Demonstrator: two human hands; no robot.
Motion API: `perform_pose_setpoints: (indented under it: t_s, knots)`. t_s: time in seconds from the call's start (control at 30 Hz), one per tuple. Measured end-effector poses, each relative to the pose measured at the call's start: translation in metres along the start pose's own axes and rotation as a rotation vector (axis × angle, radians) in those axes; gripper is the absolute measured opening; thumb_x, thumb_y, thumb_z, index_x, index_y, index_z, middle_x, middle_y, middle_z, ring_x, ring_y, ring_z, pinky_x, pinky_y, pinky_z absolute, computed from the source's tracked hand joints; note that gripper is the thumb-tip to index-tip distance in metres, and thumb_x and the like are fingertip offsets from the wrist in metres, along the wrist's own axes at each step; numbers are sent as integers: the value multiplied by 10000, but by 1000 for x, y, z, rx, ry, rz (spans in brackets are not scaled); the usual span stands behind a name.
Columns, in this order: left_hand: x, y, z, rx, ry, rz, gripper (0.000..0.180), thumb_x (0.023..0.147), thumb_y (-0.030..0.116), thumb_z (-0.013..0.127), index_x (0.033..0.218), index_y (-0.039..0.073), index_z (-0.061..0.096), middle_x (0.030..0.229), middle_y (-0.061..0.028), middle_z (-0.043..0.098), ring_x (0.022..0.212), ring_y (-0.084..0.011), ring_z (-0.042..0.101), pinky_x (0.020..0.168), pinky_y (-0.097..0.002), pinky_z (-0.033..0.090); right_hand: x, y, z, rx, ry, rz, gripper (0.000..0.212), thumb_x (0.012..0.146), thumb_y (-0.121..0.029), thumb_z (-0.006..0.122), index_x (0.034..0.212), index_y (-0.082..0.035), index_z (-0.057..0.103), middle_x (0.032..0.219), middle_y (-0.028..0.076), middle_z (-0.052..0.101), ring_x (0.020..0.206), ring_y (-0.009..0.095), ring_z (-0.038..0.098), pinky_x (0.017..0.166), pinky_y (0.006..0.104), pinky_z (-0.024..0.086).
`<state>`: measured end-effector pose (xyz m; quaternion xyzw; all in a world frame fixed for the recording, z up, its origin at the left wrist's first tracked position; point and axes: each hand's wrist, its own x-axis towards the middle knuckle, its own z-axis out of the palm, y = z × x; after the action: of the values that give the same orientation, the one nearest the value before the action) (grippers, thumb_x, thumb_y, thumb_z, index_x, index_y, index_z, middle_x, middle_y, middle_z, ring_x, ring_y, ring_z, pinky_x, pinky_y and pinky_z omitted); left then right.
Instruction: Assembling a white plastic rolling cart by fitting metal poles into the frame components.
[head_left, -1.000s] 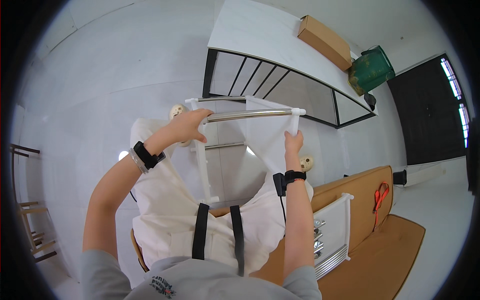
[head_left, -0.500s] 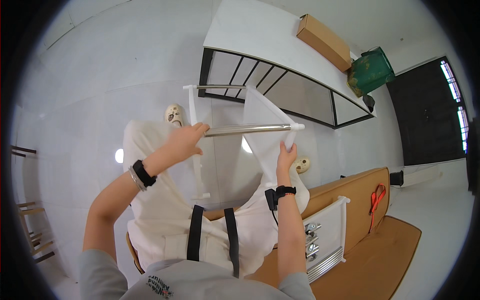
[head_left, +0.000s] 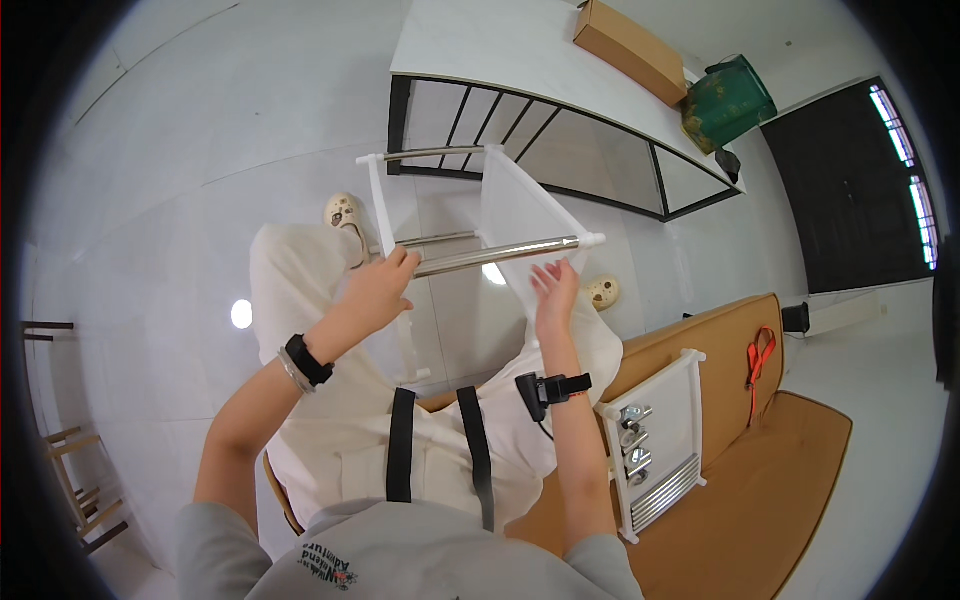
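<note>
1. Left hand (head_left: pixel 378 290): clasped around the near left corner of a white-and-chrome rack frame, where the near chrome bar (head_left: pixel 497 257) meets the left side panel (head_left: pixel 378 205). Black wristband (head_left: pixel 312 362) and a pale bracelet behind it.
2. Right hand (head_left: pixel 556 295): loose, fingers spread, gripping nothing; just below the right end of that bar, in front of the right side panel (head_left: pixel 515 205). From where I stand, I cannot tell whether the fingertips touch the panel. Black strap with a boxy device (head_left: pixel 545 393) at the wrist.
3. Rack frame, whole: between and beyond the two hands, over the gap between the person's knees. Far chrome bar (head_left: pixel 430 153) joins the panels' far ends; a lower chrome bar (head_left: pixel 440 238) shows past the left fingers.
4. Cream clogs (head_left: pixel 343 211), one pair: one beyond the left hand, one just right of the right hand.
5. Spare white panel (head_left: pixel 683 385): right of the right forearm, on a tan sofa (head_left: pixel 770 475); on it, a row of chrome fittings (head_left: pixel 636 450) and a bundle of chrome tubes (head_left: pixel 667 495).
6. Red strap (head_left: pixel 762 360): on the sofa, farther right of the right hand.
7. White-topped table (head_left: pixel 490 45), black metal legs: well beyond both hands, bearing a cardboard box (head_left: pixel 628 50) and a green container (head_left: pixel 730 103).
8. Wooden stool (head_left: pixel 72 450): well left of the left elbow.
</note>
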<state>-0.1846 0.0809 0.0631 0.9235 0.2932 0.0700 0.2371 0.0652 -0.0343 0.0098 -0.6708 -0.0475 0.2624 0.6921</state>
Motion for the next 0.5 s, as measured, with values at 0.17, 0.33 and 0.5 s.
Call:
perform_pose_setpoints:
  t_s: [0.17, 0.33, 0.5]
  knots:
    - [-21, 9, 26, -52, -44, 36, 472, 668, 95, 683, 1052, 47, 414, 969, -127, 459, 815, -304, 569, 644, -398, 477, -27, -1, 32, 448, -44, 209, 369, 848, -273, 519, 1028, 4, 355, 914, 141, 473, 774, 240, 548, 676, 352, 482]
    - [-40, 19, 60, -149, -180, 97, 405, 712, 68, 633, 1049, 26, 411, 991, -141, 454, 796, -326, 570, 635, -412, 473, -10, 35, 20, 334, 404, 168, 223, 839, -175, 472, 910, -14, 336, 713, 73, 424, 502, 136, 432, 414, 256, 409]
    - [-33, 30, 83, -184, -281, 142, 427, 727, 40, 615, 1085, -4, 387, 1012, -161, 445, 793, -358, 561, 641, -418, 470, 9, 42, 1, 272, 351, 151, 217, 832, -173, 474, 887, -20, 330, 640, 50, 394, 439, 120, 387, 365, 258, 367]
